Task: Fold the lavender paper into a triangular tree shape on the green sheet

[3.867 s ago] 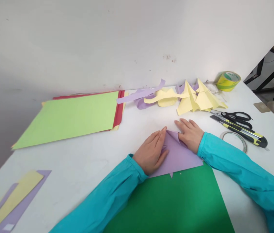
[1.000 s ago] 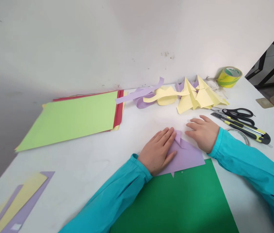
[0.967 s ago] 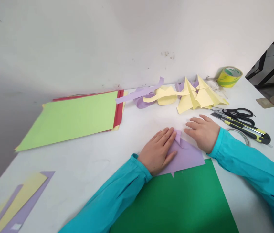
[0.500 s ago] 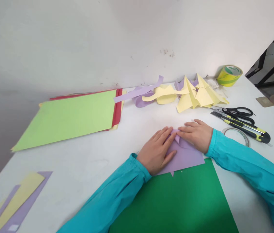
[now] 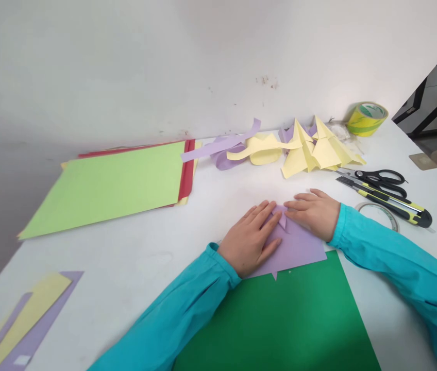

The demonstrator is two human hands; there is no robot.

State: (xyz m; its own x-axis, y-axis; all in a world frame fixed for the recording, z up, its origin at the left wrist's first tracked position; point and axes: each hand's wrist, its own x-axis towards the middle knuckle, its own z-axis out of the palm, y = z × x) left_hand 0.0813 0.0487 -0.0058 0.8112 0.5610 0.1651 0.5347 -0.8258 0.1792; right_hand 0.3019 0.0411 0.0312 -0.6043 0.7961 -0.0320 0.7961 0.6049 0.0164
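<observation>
Two hands, left hand [image 5: 250, 242] and right hand [image 5: 314, 212], one purple paper [image 5: 298, 247]

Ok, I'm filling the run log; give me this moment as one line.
left hand: flat on purple paper | right hand: pressing its folded tip | paper overlaps green sheet | scissors beside

Scissors [image 5: 380, 178], utility knife [image 5: 388, 202], tape roll [image 5: 367, 118], green sheet [image 5: 110, 185].

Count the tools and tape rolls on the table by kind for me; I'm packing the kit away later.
Scissors: 1
Utility knife: 1
Yellow-green tape roll: 1
Clear tape roll: 1
Total: 4
</observation>
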